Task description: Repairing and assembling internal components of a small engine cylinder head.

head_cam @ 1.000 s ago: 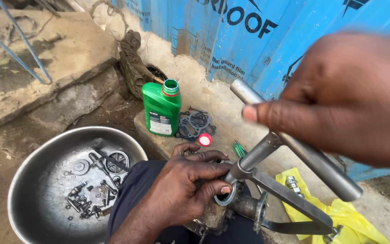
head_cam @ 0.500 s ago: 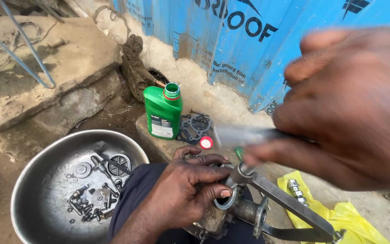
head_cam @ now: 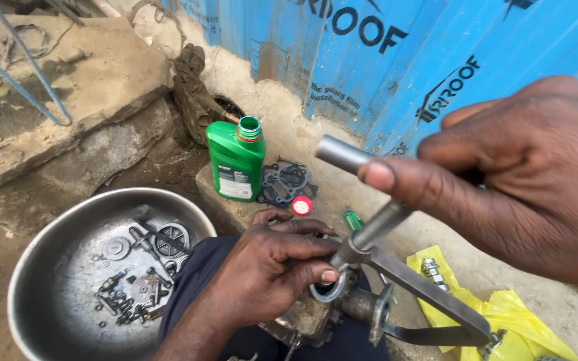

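Below, the left hand (head_cam: 272,271) gripped a greasy metal engine part (head_cam: 342,304), steadying it. Near right, the right hand (head_cam: 510,180) clasped a grey steel T-handle wrench (head_cam: 376,224) seated on it.

You're gripping a smooth, dull grey metal wrench (head_cam: 369,234). Beside you, a glossy green plastic bottle (head_cam: 235,160) is standing on rough concrete, a scuffed matt steel bowl (head_cam: 41,267) is holding greasy metal parts, and a crinkled yellow plastic bag (head_cam: 510,314) is shining.

Green bottle (head_cam: 237,162) blocks left (bowl (head_cam: 48,241) beyond).
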